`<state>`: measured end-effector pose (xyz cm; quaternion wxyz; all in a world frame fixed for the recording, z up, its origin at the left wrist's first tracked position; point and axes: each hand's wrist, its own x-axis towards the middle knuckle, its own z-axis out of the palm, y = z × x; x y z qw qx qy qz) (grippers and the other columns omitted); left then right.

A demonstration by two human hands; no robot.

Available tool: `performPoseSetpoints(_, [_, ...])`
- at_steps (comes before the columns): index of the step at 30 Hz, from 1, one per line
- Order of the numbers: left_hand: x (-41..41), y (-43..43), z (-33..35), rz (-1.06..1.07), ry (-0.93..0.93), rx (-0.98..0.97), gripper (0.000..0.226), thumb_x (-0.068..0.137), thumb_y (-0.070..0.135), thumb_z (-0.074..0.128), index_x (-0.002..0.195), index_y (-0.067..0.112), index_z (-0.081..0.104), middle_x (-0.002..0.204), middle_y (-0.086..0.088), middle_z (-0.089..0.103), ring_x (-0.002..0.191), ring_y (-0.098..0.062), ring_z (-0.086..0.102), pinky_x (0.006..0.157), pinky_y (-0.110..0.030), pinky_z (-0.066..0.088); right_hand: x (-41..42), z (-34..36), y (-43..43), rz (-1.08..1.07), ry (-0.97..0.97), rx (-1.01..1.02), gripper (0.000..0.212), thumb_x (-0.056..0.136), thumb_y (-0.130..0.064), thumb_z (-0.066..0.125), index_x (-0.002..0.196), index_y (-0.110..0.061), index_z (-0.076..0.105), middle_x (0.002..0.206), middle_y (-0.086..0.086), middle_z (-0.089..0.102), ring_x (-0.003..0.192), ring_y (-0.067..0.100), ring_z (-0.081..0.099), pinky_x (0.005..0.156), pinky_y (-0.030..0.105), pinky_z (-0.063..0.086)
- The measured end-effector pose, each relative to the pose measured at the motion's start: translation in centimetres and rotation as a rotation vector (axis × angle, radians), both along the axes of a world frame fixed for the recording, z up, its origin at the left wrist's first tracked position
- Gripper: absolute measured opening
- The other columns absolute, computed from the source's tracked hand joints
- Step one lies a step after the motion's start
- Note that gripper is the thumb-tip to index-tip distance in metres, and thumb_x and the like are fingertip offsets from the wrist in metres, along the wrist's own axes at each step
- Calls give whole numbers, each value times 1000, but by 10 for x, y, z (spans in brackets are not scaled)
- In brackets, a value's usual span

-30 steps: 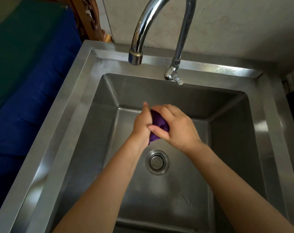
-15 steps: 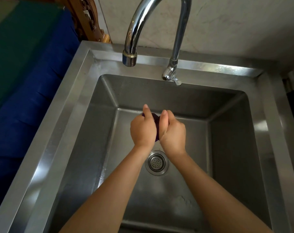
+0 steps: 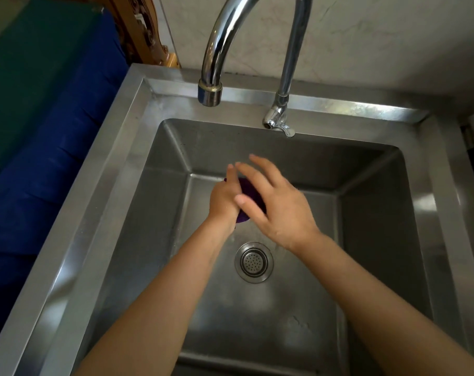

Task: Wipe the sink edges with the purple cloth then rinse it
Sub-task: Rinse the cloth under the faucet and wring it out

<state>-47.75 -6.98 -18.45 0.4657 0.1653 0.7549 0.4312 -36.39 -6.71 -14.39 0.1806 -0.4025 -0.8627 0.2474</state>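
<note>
My L hand [image 3: 223, 198] clenched round balled purple cloth [image 3: 250, 195], mid-sink [image 3: 138, 147] above drain [image 3: 253, 262]. R hand [image 3: 280, 210] flat, fingers spread over cloth, no grip. No water visible; IMO flip tap lever [image 3: 279, 126], hold cloth under stream, squeeze.

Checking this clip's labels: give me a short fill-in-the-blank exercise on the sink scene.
The left hand grips a bunched ____ cloth.
On the right hand, fingers are ____, not curled.
No water runs from the ____.
The round ____ sits in the sink floor.
Missing: purple; straight; faucet; drain.
</note>
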Motion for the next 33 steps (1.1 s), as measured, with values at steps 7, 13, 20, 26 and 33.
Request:
performPoseSetpoints(7, [8,0,16,-26,-350,-55,56,90,58,25,61,17,50,34,3,43,35,-16,35,34,-13,23,-7,4,16,72,34,221,52,86,-44,42,121,-10,61,107,10,68,89,30,64,70,37,54])
performPoseSetpoints(13, [14,-5,8,170,-137,73,61,96,42,29,46,17,54,48,-3,60,55,-24,59,54,-28,51,-15,-8,16,-26,-18,294,44,88,-27,32,63,-3,60,54,15,58,42,35,54,40,31,35])
performPoseSetpoints(20, [12,-1,6,117,373,125,63,94,47,30,41,18,47,51,0,55,61,-26,56,53,-33,37,-23,-15,18,-215,-9,4,38,96,-28,24,71,-13,49,68,20,65,65,42,59,56,37,39])
performPoseSetpoints(26, [10,3,18,39,608,146,59,96,43,31,44,18,44,45,5,46,57,-25,51,55,-31,32,-31,-8,27,-309,128,-323,37,97,-27,27,63,-17,40,80,23,64,78,38,57,68,38,42])
performPoseSetpoints(33, [10,3,20,14,665,264,57,97,38,35,43,20,34,43,5,41,48,-20,43,54,-29,26,-29,-11,23,-383,231,-371,40,97,-25,29,57,-24,31,57,-2,44,66,27,46,62,30,31])
